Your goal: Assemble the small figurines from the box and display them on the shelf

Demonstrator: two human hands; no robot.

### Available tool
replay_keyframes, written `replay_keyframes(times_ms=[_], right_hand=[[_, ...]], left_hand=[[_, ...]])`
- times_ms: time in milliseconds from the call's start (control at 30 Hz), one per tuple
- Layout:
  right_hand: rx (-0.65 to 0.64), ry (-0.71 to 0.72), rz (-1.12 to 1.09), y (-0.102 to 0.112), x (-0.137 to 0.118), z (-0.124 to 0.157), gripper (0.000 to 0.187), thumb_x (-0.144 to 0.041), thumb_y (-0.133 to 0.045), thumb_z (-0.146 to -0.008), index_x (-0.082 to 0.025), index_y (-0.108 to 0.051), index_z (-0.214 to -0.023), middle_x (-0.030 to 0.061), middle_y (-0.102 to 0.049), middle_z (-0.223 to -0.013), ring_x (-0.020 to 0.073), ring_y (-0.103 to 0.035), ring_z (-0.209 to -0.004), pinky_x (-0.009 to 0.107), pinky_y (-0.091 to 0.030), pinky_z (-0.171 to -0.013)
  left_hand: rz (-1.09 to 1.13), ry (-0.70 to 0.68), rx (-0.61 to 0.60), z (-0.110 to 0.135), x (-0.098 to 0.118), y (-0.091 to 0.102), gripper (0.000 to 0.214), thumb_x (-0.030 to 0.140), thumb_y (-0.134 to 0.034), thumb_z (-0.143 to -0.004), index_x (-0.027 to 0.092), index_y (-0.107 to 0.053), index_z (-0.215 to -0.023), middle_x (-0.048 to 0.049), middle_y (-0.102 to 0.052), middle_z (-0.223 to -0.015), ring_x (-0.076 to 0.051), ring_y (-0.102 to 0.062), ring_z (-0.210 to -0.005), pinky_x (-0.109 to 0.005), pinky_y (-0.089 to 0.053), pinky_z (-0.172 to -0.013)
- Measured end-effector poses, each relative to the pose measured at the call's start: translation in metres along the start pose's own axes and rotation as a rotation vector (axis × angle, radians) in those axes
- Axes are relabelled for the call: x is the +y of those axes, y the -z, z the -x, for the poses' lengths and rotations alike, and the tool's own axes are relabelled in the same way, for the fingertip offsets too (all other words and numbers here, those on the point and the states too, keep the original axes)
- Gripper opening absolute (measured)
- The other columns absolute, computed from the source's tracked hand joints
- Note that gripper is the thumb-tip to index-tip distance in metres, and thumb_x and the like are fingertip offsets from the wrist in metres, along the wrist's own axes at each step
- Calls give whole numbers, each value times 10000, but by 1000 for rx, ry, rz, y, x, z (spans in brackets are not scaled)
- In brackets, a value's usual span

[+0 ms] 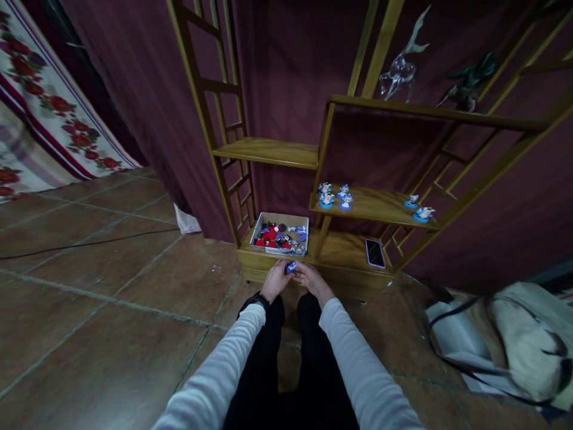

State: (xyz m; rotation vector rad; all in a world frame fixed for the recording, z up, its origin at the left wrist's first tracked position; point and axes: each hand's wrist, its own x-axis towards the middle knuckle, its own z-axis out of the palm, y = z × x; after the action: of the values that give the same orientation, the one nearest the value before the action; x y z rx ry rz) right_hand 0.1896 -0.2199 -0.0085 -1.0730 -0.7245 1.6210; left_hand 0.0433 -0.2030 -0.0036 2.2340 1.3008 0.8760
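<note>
Between my two hands, just in front of the shelf unit's bottom board, is a small purple-blue figurine (pixel 291 267). My left hand (pixel 276 279) has its fingers closed on the figurine's left side. From the right, my right hand (pixel 311 278) grips it with the fingertips. Right beyond them a shallow cardboard box (pixel 264 217) holds several red, black and purple figurines, lying in a jumble. On the middle shelf (pixel 376 206) several blue and purple figurines (pixel 345 202) stand grouped at the left end, and two blue-based figurines (pixel 423 214) stand at the right end.
A phone (pixel 375 253) lies on the bottom board to the right. Higher up, a clear glass deer (pixel 400 74) and a dark green ornament (pixel 470 80) stand on the top shelf. A pale bag (pixel 523 334) with a black strap rests on the floor at right. A cable (pixel 89 242) crosses the tiles.
</note>
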Motion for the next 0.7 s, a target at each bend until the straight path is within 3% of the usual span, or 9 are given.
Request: replay_keyframes(times_ms=[333, 700], right_hand=[[29, 14, -12, 1, 0, -1, 284, -389, -699, -644, -202, -643, -849, 27, -686, -816, 152, -629, -745, 303, -489, -753], [45, 24, -10, 4, 2, 0, 312, -369, -695, -636, -223, -641, -908, 15, -692, -863, 155, -641, -795, 314, -484, -786]], left_hand=[[-192, 11, -115, 5, 12, 5, 417, 231, -556, -787, 227, -453, -1191, -86, -515, -1175, -210, -566, -1008, -286, -436, -818], [-341, -71, -146, 8, 19, 4, 367, 208, -501, -815, 198, -432, -1176, -93, -519, -1057, -208, -533, -978, -317, -396, -870]])
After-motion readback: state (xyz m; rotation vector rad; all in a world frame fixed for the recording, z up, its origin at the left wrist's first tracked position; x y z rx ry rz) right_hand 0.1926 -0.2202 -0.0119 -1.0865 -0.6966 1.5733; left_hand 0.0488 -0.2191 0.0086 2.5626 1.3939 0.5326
